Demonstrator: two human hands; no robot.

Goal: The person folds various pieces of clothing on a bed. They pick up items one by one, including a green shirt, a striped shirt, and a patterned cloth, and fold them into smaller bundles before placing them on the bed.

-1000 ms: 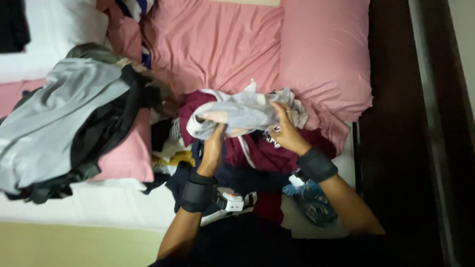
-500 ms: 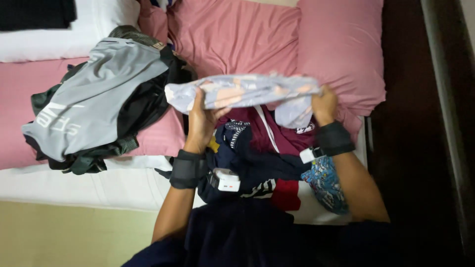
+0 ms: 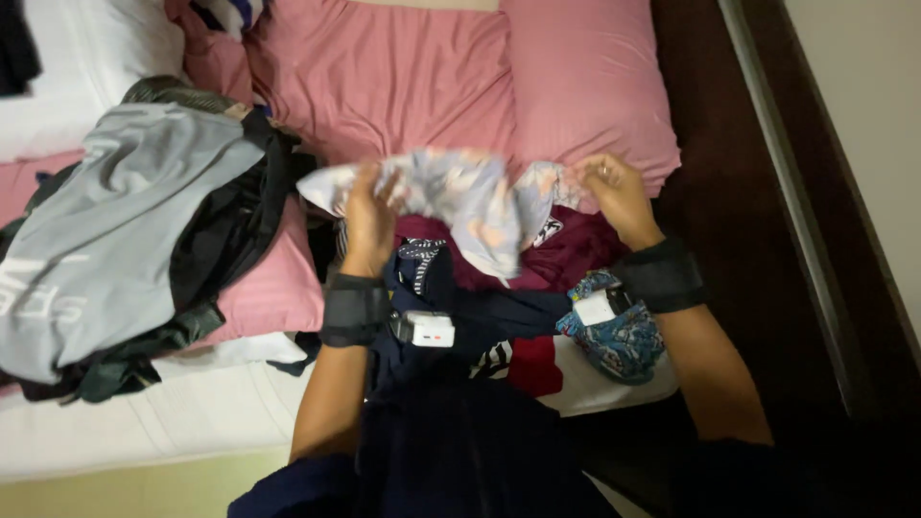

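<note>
While both hands grip it, the pale printed garment (image 3: pixel 451 197) hangs stretched between them above a heap of clothes on the bed (image 3: pixel 144 432). It is a thin, light cloth, whitish-blue with soft peach blotches, crumpled along its top edge and drooping to a point in the middle; its outline is a little blurred. The left hand (image 3: pixel 367 216) is closed on the cloth near its left end, fingers curled into the folds, and the right hand (image 3: pixel 614 192) pinches the right end, a ring showing on one finger. Each wrist wears a black band with a small white device beside it.

Largest around it are the two pink pillows (image 3: pixel 595 86) at the head of the bed, lying just beyond the garment. To the left sprawls a grey and black jacket (image 3: pixel 125 230), spread over a pink sheet and well apart from the hands. Directly beneath the garment lies a maroon top (image 3: pixel 566 254), partly covered by the drooping cloth, and nearer the person a dark navy piece (image 3: pixel 460 317) that runs between the forearms. Just under the right wrist sits a small blue patterned cloth (image 3: pixel 619 341), bunched up on the white sheet. A dark wooden bed frame (image 3: pixel 748 240) runs down the right side.
</note>
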